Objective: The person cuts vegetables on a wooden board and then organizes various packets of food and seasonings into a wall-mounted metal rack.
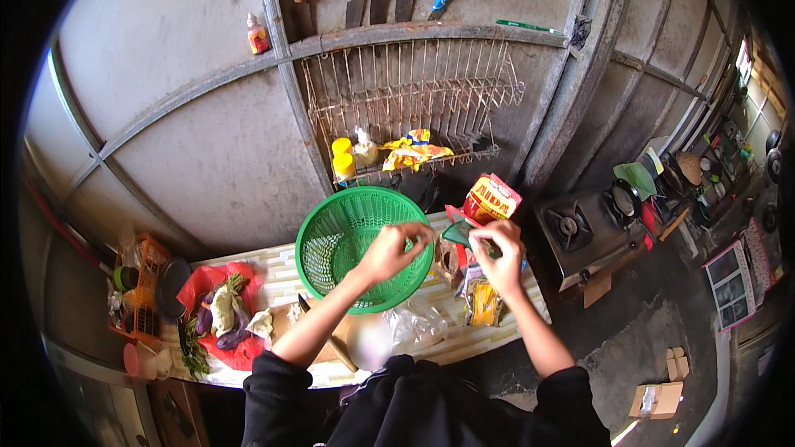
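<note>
My left hand (391,251) is raised over the right side of a green plastic colander basket (329,198), its fingertips brought together; whether something small is between them cannot be told. To its right, my right hand (502,254) has its thumb and forefinger near a small green item (458,233), and I cannot tell if it is held. Just beyond this hand stands a red and yellow packet (492,197). Below the basket lie a clear plastic bag (417,326) and a pale round item (370,343). A knife (338,351) rests partly under my left forearm on a wooden board (281,320).
On the left, eggplants (235,336) and leafy greens lie on a red plastic bag (248,357) near a dark pan (174,288). Yellow packets (483,304) lie right of centre. A wire rack (410,93) hangs on the wall, and a gas stove (587,242) stands at right.
</note>
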`<action>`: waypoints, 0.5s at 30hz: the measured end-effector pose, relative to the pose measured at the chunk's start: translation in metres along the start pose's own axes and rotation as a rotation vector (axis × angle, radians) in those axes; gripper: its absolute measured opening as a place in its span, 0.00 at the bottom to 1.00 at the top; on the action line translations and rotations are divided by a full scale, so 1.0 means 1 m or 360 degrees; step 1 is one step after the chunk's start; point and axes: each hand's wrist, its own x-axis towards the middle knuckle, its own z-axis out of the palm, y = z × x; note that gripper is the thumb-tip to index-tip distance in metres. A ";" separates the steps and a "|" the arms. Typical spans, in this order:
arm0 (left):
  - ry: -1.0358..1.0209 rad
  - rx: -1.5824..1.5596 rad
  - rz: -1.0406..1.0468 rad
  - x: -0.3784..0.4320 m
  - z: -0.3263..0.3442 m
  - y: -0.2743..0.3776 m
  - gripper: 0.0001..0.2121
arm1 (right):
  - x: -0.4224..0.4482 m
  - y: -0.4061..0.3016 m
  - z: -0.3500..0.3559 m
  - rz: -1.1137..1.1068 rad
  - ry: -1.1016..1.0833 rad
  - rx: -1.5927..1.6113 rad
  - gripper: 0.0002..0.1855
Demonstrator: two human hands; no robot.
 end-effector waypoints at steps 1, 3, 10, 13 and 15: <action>-0.0029 -0.0010 0.0191 -0.014 0.014 -0.019 0.07 | -0.022 -0.005 0.005 0.0012 0.0061 -0.0016 0.05; -0.0293 -0.0139 0.0106 -0.040 0.029 -0.024 0.06 | -0.064 -0.013 0.013 -0.0027 0.0058 -0.0014 0.07; -0.0834 0.0846 -0.0194 -0.149 0.080 -0.087 0.19 | -0.175 -0.005 0.068 0.0640 -0.0848 0.0181 0.07; -0.0566 0.0919 -0.0623 -0.196 0.109 -0.114 0.25 | -0.200 0.002 0.085 0.0545 -0.1041 -0.0217 0.20; -0.0305 0.1100 -0.0648 -0.204 0.115 -0.092 0.31 | -0.209 0.010 0.090 0.0638 -0.1119 -0.0333 0.24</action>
